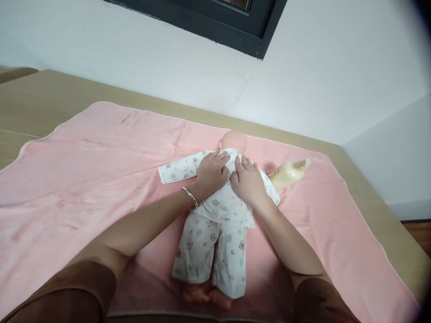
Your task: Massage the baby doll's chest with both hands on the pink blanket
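A baby doll (222, 211) in a white patterned top and trousers lies stretched out on a pink blanket (111, 157), its head away from me and its feet nearest. My left hand (213, 170) rests on the left side of the upper top, fingers extended over the cloth. Beside it, my right hand (248, 180) lies on the right side of the same top, fingers also stretched out. Neither hand grips anything. One sleeve points out to the left; the other is partly hidden by my right hand. A cream-coloured bottle (290, 174) lies right of the doll.
The blanket covers much of a wooden tabletop (367, 193), whose bare edges show along the back and right. Behind it stands a white wall (188, 76) with a dark window frame (235, 38).
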